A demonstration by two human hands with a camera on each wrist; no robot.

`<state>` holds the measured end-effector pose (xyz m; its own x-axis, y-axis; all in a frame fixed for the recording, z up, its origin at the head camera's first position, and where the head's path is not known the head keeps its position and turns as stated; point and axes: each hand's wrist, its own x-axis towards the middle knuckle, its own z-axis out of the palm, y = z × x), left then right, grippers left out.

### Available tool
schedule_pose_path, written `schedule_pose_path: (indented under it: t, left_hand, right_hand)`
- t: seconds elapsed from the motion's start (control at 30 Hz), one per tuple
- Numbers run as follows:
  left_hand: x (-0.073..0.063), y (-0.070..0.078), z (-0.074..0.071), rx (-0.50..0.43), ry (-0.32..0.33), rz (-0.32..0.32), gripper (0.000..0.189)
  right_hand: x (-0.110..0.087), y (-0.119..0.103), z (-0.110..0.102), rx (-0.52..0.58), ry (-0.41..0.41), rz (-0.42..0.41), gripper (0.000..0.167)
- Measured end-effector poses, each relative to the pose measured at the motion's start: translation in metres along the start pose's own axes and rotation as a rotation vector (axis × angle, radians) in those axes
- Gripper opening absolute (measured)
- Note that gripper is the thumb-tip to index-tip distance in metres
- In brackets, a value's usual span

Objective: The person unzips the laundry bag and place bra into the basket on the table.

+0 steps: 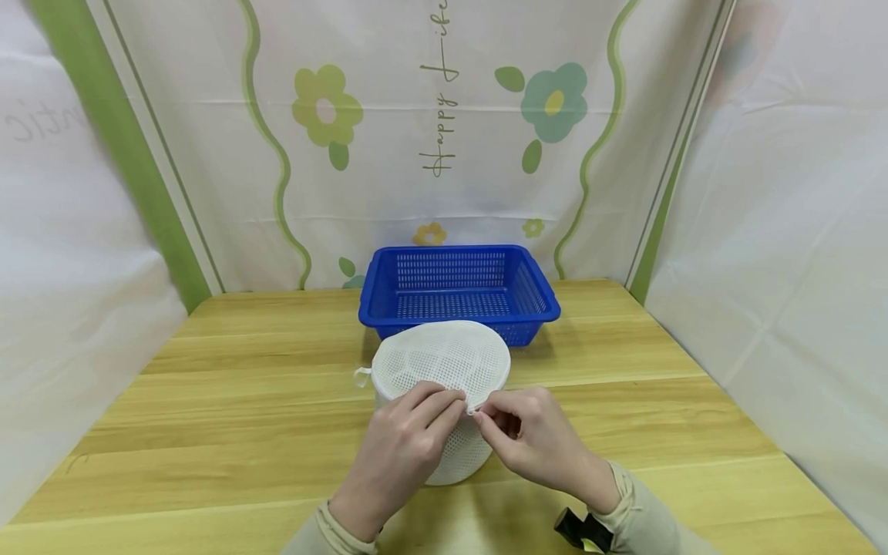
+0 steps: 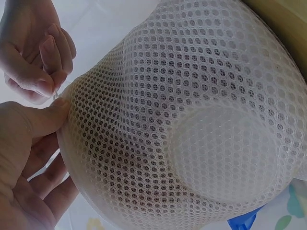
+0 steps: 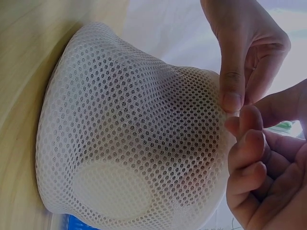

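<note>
Wooden table (image 1: 243,401), white mesh bag (image 1: 437,356) just before the blue basket (image 1: 375,318).
On the basket's near side, the left hand (image 1: 409,441) grips the bag's rim; the right hand (image 1: 539,441) pinches its small pull (image 1: 471,411) between fingertips.

Blue basket (image 1: 451,270), wooden table (image 1: 652,416), floral backdrop (image 1: 388,185)

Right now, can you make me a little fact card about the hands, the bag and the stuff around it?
Bag: white mesh, standing on the table
Left hand: holds the bag's rim
Right hand: pinches a tiny white tab at the rim
Loop: white, on the bag's left side in the head view
Basket: blue, full of holes, behind the bag
Cloth: flowery, behind the basket
</note>
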<state>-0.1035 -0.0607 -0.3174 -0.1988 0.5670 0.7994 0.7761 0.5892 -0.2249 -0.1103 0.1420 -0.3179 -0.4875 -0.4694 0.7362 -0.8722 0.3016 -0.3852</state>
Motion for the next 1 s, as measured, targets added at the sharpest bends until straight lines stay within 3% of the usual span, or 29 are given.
schedule_pose_path:
  t: [0.83, 1.0]
  left_hand:
    - [0.0012, 0.0, -0.001, -0.004, 0.018, -0.017, 0.026]
    - [0.0016, 0.0018, 0.0009, -0.038, 0.031, -0.033, 0.02]
  right_hand:
    - [-0.0011, 0.0031, -0.0018, -0.002, 0.036, 0.052, 0.021]
    - [-0.0022, 0.0019, -0.0015, 0.041, -0.011, 0.086, 0.022]
